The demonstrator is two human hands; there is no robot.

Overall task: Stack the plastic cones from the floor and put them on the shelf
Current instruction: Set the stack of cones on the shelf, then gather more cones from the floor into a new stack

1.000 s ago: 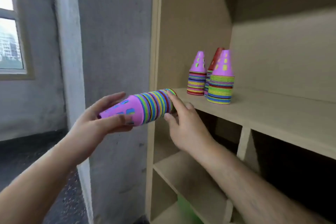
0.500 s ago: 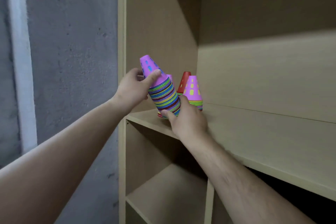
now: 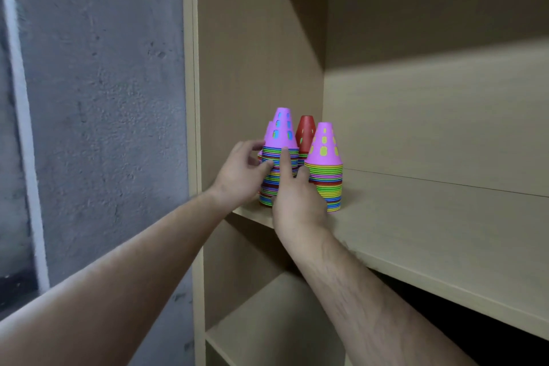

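A tall wooden unit stands against a grey wall (image 3: 104, 98). Its middle shelf (image 3: 430, 232) runs across the view, bare along most of its length.

Four stacks of striped plastic cones crowd the shelf's left end. The stack (image 3: 282, 140) being placed has a purple top and stands upright near the front edge. A second stack (image 3: 324, 163), also purple on top, stands just beside it on the right. A red stack (image 3: 306, 131) stands behind them, toward the back left corner. A fourth stack (image 3: 269, 134) peeks out behind on the left, mostly hidden.

The step in hand looks like setting the stack down and letting go. The hands cover its base, so I cannot tell whether it sits flat on the shelf yet. To do this well, the base should settle flat before either hand loosens. The tall stack could lean, so both hands should ease away sideways and gently, without brushing the neighbours. The base sits near the front edge, so a small push inward would be safer.

Both forearms reach up and forward from below. The left hand (image 3: 240, 175) curls its fingers round the stack's left side, about halfway up. The right hand (image 3: 297, 202) holds the lower front, with its index finger lying straight up the cones.
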